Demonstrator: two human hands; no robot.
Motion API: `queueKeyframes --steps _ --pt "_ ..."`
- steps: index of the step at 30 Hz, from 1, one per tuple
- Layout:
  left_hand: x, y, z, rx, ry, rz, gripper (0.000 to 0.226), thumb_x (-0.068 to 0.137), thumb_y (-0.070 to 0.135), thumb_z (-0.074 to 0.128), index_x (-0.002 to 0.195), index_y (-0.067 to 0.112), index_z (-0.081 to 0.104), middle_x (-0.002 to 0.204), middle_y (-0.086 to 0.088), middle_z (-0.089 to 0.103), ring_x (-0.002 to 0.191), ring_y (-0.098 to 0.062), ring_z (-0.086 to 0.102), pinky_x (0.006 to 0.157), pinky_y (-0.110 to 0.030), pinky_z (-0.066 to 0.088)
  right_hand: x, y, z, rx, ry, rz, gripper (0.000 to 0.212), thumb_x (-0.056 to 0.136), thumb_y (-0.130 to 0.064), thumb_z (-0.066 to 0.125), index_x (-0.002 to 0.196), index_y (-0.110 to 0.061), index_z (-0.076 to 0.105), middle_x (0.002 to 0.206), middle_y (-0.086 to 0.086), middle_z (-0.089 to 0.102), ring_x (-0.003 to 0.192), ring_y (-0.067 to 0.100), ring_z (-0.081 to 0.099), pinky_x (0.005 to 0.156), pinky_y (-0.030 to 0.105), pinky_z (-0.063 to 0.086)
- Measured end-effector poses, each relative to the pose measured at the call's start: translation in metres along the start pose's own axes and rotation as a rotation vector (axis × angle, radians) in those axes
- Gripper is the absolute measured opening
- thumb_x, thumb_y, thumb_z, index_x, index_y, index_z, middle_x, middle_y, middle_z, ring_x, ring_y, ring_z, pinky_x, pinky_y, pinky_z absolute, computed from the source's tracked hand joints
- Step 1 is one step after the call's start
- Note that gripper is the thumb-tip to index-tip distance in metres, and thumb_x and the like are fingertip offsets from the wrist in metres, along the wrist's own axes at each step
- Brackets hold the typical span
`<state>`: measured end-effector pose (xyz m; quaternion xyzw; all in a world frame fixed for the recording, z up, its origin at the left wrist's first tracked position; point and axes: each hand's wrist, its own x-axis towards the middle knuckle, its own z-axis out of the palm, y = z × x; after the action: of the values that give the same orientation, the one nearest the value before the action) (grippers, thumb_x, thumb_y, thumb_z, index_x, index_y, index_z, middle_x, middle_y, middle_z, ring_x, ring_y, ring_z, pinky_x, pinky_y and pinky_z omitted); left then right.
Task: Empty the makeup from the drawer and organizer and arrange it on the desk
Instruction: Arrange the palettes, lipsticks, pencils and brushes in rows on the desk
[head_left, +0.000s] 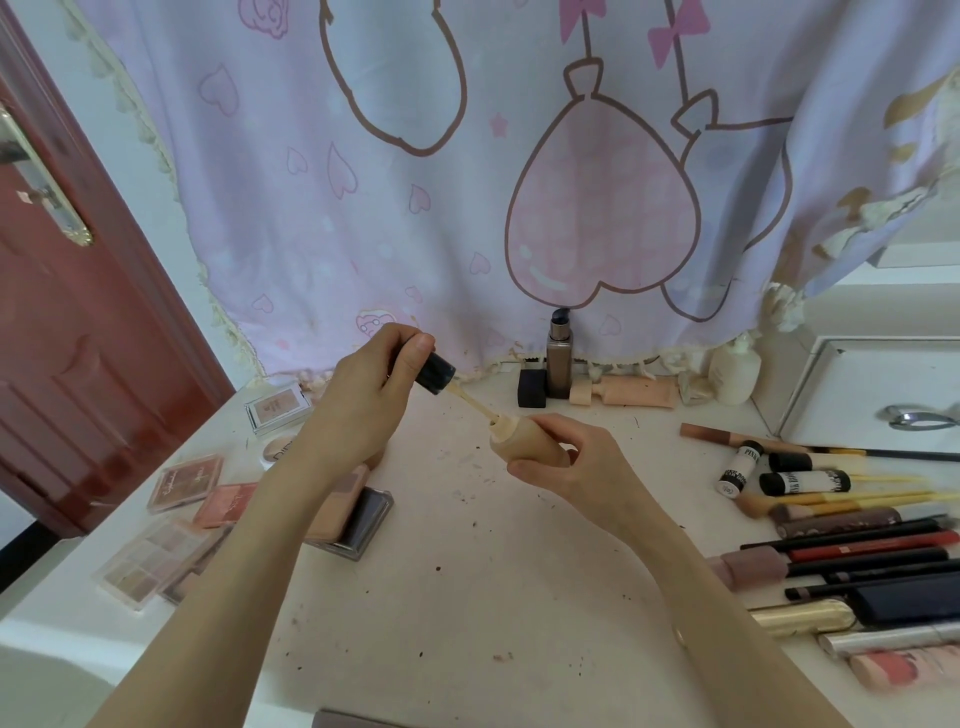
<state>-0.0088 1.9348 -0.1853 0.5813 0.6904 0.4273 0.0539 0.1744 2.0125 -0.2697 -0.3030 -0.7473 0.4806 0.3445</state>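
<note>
Left hand (358, 400) pinching one dropper cap (435, 373), right hand (569, 462) gripping one foundation bottle (524, 439)

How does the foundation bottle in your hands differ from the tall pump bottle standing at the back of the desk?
The beige foundation bottle is rounded and squat; the pump bottle is tall and square-sided, in brownish metallic.
The foundation bottle is held tilted above the desk by the right hand; the pump bottle stands upright by the curtain.
The foundation bottle's black dropper cap is lifted out in the left hand; the pump bottle's dark pump is on top.
</note>
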Motion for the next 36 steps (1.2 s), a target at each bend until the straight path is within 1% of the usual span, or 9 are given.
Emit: queueKeyframes --steps 4,8,12,17,23,27,31,34,36 --pt "-0.0006 0.0006 -0.0016 0.006 0.018 0.003 0.023 0.098 0.034 0.035 0.077 0.034 0.045 0.071 0.007 0.051 0.069 -0.015 0.046 0.059 -0.013 0.034 -0.0008 -0.0012 -0.0005 0.01 0.0 -0.01 0.033 0.076 -0.018 0.074 0.094 -0.042 0.06 0.095 -0.021 0.066 0.089 0.0 0.06 0.077 0.02 0.05" --pt "-0.0024 -0.0006 -0.0033 -0.005 0.03 -0.011 0.022 0.097 0.035 0.034 0.079 0.036 0.047 0.072 0.007 0.053 0.073 -0.018 0.049 0.066 -0.021 0.038 -0.0009 0.0001 0.0002 -0.001 -0.003 -0.009 0.033 0.075 -0.019 0.075 0.093 -0.043 0.06 0.094 -0.021 0.066 0.088 -0.001 0.06 0.08 0.023 0.051" --pt "-0.0022 0.0004 -0.0057 0.02 0.053 -0.016 0.022 0.098 0.033 0.034 0.087 0.025 0.051 0.07 0.005 0.051 0.073 -0.023 0.048 0.063 -0.021 0.036 -0.0008 -0.0005 0.0011 -0.004 -0.003 -0.02 0.034 0.075 -0.02 0.075 0.093 -0.044 0.06 0.094 -0.02 0.067 0.089 0.0 0.06 0.083 0.026 0.051" --pt "-0.0033 0.0019 -0.0065 0.016 0.056 -0.011 0.025 0.098 0.032 0.034 0.09 0.018 0.053 0.075 -0.007 0.054 0.079 -0.034 0.051 0.067 -0.033 0.039 -0.0008 -0.0017 -0.0003 0.013 0.006 -0.025 0.035 0.076 -0.019 0.074 0.094 -0.045 0.059 0.096 -0.02 0.066 0.091 0.002 0.061 0.085 0.026 0.051" --pt "-0.0035 0.0027 -0.0037 0.041 0.041 -0.025 0.022 0.097 0.035 0.033 0.087 0.026 0.05 0.071 0.005 0.051 0.068 -0.015 0.046 0.064 -0.022 0.036 -0.0021 -0.0032 -0.0017 0.052 0.013 -0.032 0.035 0.076 -0.018 0.074 0.094 -0.045 0.06 0.097 -0.018 0.067 0.091 0.004 0.061 0.081 0.029 0.053" --pt "-0.0034 0.0035 -0.0028 0.051 0.053 -0.024 0.021 0.098 0.034 0.034 0.089 0.024 0.05 0.073 0.006 0.053 0.072 -0.016 0.048 0.065 -0.019 0.037 -0.0022 -0.0028 -0.0011 0.038 0.009 -0.038 0.036 0.076 -0.019 0.074 0.094 -0.046 0.058 0.096 -0.021 0.066 0.09 0.0 0.06 0.083 0.024 0.051" --pt "-0.0032 0.0021 -0.0028 0.07 0.08 -0.013 0.021 0.098 0.033 0.035 0.092 0.021 0.051 0.073 0.009 0.053 0.069 -0.012 0.048 0.06 -0.01 0.034 -0.0025 -0.0024 0.0 0.037 0.008 -0.039 0.036 0.076 -0.017 0.074 0.092 -0.045 0.059 0.093 -0.022 0.066 0.089 -0.002 0.06 0.082 0.02 0.049" --pt "-0.003 0.0009 -0.0034 0.076 0.1 -0.021 0.021 0.098 0.032 0.036 0.092 0.019 0.052 0.071 0.01 0.051 0.066 -0.008 0.047 0.059 -0.009 0.034 -0.0028 -0.002 0.0004 0.046 0.006 -0.038 0.035 0.076 -0.017 0.074 0.092 -0.044 0.059 0.092 -0.022 0.066 0.087 -0.004 0.06 0.081 0.016 0.049" --pt "-0.003 -0.0001 -0.0031 0.072 0.103 -0.041 0.022 0.098 0.033 0.036 0.093 0.018 0.052 0.071 0.009 0.052 0.067 -0.01 0.048 0.06 -0.011 0.034 -0.003 -0.0025 0.0003 0.055 0.005 -0.035 0.034 0.077 -0.017 0.074 0.091 -0.044 0.059 0.09 -0.023 0.066 0.086 -0.005 0.059 0.079 0.014 0.048"
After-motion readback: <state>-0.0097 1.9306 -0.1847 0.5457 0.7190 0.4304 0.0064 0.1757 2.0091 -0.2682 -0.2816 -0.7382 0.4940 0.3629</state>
